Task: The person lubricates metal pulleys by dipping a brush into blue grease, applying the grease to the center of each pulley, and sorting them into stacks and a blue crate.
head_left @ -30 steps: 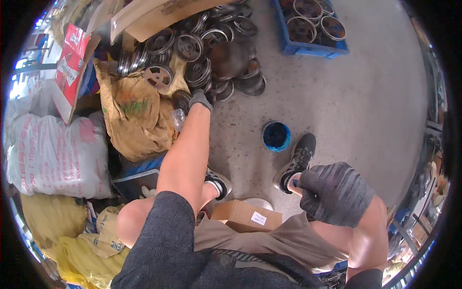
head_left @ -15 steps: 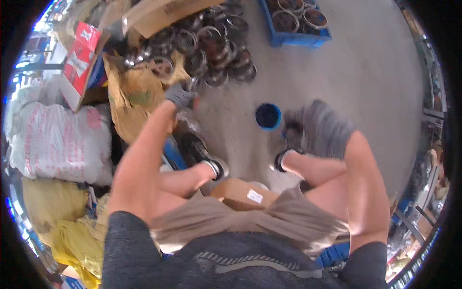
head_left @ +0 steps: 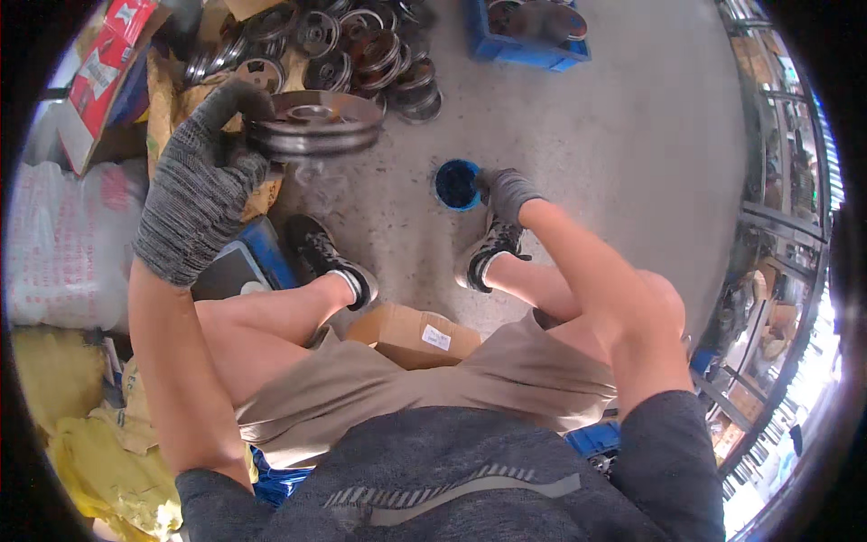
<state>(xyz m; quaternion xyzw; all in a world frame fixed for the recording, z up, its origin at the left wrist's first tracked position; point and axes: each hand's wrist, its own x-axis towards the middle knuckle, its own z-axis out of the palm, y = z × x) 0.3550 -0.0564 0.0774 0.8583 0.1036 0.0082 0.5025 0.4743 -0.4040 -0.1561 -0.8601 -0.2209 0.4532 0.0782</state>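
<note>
My left hand [head_left: 203, 185], in a grey knit glove, is closed on the edge of a metal pulley [head_left: 316, 126]. The pulley is a grooved, spoked wheel, held up off the floor and tilted. My right hand [head_left: 510, 192], gloved alike, is down at the right rim of a small round blue pot [head_left: 448, 185] with a dark inside, standing on the floor. Its fingers look curled together. Whatever they pinch, if anything, is hidden.
Beyond my left hand lies a pile of pulleys [head_left: 366, 54]. A blue crate [head_left: 533, 52] holding more pulleys stands at the far side. White sacks [head_left: 77, 248] lie at the left, a cardboard box [head_left: 397, 336] between my legs. Loaded shelving [head_left: 786, 226] lines the right.
My left hand has come up and nearer, now with a pulley raised in it. My right hand has moved left to the blue pot's rim. The view has shifted somewhat.
</note>
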